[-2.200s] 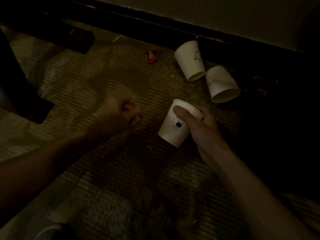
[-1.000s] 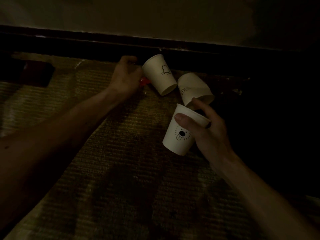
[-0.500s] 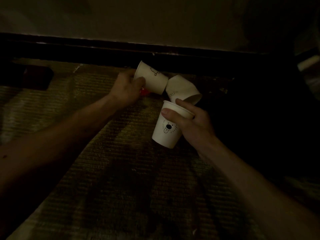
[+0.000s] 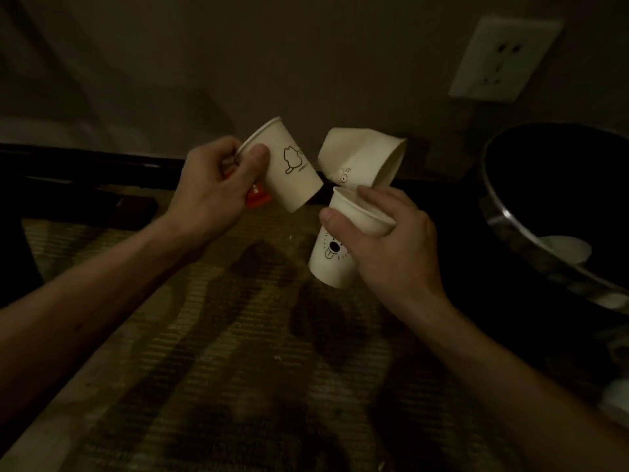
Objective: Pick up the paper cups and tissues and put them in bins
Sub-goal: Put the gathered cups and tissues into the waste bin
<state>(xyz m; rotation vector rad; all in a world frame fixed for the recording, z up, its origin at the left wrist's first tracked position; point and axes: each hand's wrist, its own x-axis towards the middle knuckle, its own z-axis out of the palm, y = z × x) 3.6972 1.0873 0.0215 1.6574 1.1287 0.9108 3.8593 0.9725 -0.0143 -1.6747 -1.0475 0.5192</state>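
cat cup (image 4: 292,172): tilted, off the floor, in left hand (image 4: 211,195), thumb and fingers curled round its rim end
red wrapper (image 4: 257,198): tucked under the same hand
dog cup (image 4: 332,257): right hand (image 4: 391,247) pinches its rim, thumb outside
third cup (image 4: 360,155): tilted, at right fingertips; hold unclear
bin (image 4: 503,212): right, dark, something white inside
carpet (image 4: 238,352): below

No legible text, cup (image 4: 293,183) print blurred

The bin (image 4: 500,212) sits right of the cups (image 4: 292,165), under the socket (image 4: 503,59).
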